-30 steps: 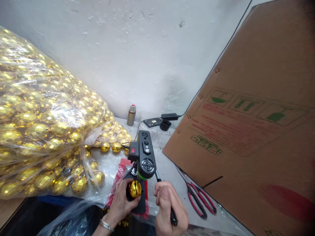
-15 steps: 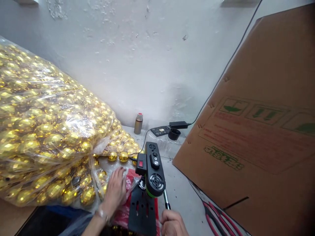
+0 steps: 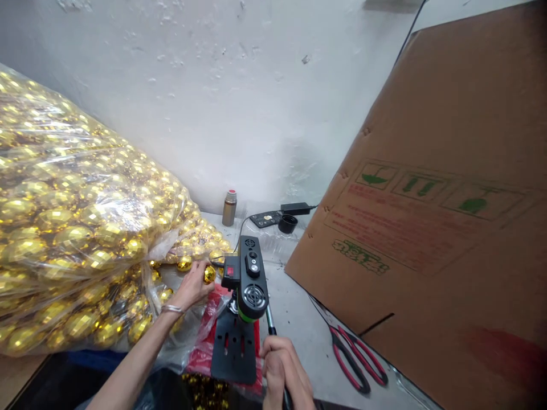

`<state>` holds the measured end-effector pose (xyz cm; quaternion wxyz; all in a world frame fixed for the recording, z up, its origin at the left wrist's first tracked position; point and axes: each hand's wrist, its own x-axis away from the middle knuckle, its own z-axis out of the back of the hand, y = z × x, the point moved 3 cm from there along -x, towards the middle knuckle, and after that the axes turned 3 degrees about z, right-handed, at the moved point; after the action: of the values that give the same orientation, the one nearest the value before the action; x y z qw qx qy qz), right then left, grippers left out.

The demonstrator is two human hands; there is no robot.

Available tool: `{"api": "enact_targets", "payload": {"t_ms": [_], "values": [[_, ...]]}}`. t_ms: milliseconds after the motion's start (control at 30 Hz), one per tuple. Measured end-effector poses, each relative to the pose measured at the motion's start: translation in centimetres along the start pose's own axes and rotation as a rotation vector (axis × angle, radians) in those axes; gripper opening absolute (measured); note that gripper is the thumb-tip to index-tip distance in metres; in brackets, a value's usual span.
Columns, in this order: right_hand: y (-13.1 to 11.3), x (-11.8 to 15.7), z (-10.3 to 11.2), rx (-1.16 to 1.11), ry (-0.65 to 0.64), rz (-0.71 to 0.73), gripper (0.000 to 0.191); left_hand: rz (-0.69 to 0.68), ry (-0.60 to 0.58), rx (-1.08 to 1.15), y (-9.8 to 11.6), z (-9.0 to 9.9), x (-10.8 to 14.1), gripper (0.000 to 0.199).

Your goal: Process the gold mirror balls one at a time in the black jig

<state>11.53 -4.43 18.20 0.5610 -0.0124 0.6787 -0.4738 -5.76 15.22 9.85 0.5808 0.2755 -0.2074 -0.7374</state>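
Farther forward than a moment ago, the left hand (image 3: 193,288) has its fingers around a gold ball (image 3: 209,274) left of the black machine (image 3: 252,279); a light, even pinch should suit it. Rightward, the right hand (image 3: 285,367) wraps its fingers round the lever (image 3: 270,322), best kept steady.

My left hand (image 3: 193,289) now reaches just beside the black switch box (image 3: 231,279), its fingers around a gold ball (image 3: 209,274). A second ago it held a ball at the base plate (image 3: 234,356); half a second ago it lay over the edge of the red plastic (image 3: 205,348). The ball I saw at the plate is off it, and the slots show instead. Since half a second ago my view swings down and right: the scissors (image 3: 339,336) come fully back into frame, and more of the cord (image 3: 409,34) hides behind the carton (image 3: 427,114).
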Motion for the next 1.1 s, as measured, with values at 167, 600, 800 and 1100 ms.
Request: {"api": "enact_targets", "payload": {"t_ms": [167, 600, 800, 1100], "values": [[-0.7, -2.6, 0.3, -0.057, -0.084, 0.116, 0.029, 0.272, -0.082, 0.682, 0.7, -1.2, 7.0, 0.061], [-1.0, -2.8, 0.7, -0.006, -0.149, 0.182, 0.024, 0.17, 0.059, 0.614, 1.3, -8.1, 12.6, 0.055], [-1.1, -2.6, 0.8, 0.001, -0.152, 0.195, 0.025, 0.005, 0.108, 0.381, 2.0, -7.8, 12.8, 0.049], [0.2, -1.3, 0.9, -0.011, -0.143, 0.208, 0.026, -0.029, 0.037, 0.395, 3.6, -7.6, 11.5, 0.043]]}}
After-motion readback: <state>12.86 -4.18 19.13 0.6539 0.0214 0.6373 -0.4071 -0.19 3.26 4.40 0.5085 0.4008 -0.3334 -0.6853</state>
